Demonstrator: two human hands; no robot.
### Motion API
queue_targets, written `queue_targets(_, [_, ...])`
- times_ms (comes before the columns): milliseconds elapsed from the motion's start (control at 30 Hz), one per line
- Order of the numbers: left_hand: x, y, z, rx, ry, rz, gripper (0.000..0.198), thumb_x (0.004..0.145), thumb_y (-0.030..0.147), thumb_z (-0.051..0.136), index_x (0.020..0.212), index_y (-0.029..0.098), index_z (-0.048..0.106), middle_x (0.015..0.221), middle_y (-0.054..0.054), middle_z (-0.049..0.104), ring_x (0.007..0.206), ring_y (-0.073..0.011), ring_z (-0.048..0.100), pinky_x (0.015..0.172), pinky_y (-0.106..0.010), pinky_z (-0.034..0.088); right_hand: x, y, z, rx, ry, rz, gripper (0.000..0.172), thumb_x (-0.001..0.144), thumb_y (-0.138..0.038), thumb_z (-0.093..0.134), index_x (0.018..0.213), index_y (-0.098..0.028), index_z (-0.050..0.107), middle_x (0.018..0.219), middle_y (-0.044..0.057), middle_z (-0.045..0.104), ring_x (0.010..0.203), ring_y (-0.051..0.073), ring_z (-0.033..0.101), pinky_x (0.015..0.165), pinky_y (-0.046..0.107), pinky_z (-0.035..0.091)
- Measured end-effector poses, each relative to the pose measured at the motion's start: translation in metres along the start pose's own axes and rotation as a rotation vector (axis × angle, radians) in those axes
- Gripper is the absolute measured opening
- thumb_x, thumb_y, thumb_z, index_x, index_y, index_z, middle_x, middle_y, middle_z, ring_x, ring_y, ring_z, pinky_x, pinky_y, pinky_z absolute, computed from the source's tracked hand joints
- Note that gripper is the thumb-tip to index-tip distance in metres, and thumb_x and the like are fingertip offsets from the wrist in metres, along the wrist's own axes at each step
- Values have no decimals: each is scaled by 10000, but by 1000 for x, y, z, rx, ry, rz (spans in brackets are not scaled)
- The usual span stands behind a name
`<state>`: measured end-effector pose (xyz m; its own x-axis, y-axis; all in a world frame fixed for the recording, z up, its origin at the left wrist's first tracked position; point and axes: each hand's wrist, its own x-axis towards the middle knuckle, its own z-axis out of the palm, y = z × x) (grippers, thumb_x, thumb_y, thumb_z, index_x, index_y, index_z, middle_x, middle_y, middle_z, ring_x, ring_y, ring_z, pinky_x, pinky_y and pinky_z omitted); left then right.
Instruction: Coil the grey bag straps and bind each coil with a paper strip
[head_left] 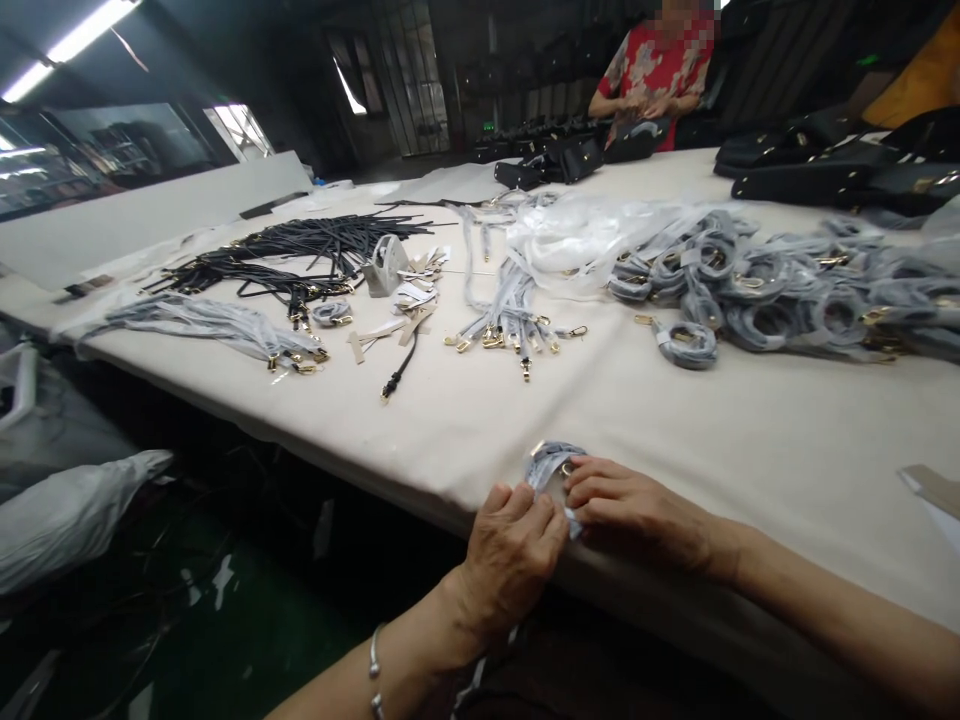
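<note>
At the table's near edge my left hand [516, 545] and my right hand [634, 505] both pinch one coiled strap wrapped in clear plastic [553, 468]. Fingers of each hand are closed on it from opposite sides. A bracelet sits on my left wrist. Part of the strap is hidden under my fingers.
The cream-covered table [750, 430] carries a heap of wrapped coiled straps [787, 295] at right, straight wrapped straps with gold clips [510, 315] in the middle, loose black straps [300, 250] and paper tags at left. Black bags [832, 165] lie far right. Another person [652, 75] works at the far end.
</note>
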<state>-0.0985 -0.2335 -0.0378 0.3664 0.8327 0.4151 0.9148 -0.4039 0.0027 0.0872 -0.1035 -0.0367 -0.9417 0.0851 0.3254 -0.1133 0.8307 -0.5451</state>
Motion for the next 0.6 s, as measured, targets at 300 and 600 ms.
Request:
queue_targets(300, [1, 15, 16, -140, 53, -180, 155, 968, 171, 478, 864, 177, 593, 764, -33, 645, 626, -164, 612, 554, -248, 469, 1, 5, 12, 51, 210, -116, 174, 991, -225, 474, 915, -178, 623, 871, 77, 681, 943, 184, 598, 1073, 457, 386])
queue_targets(600, [-13, -19, 35, -41, 165, -23, 426, 957, 100, 329, 1252, 251, 597, 1139, -53, 702, 953, -172, 705, 777, -209, 570, -5, 4, 13, -263, 128, -55, 112, 903, -160, 556, 914, -152, 668, 1003, 85, 744, 1087, 169, 636, 1121, 330, 367])
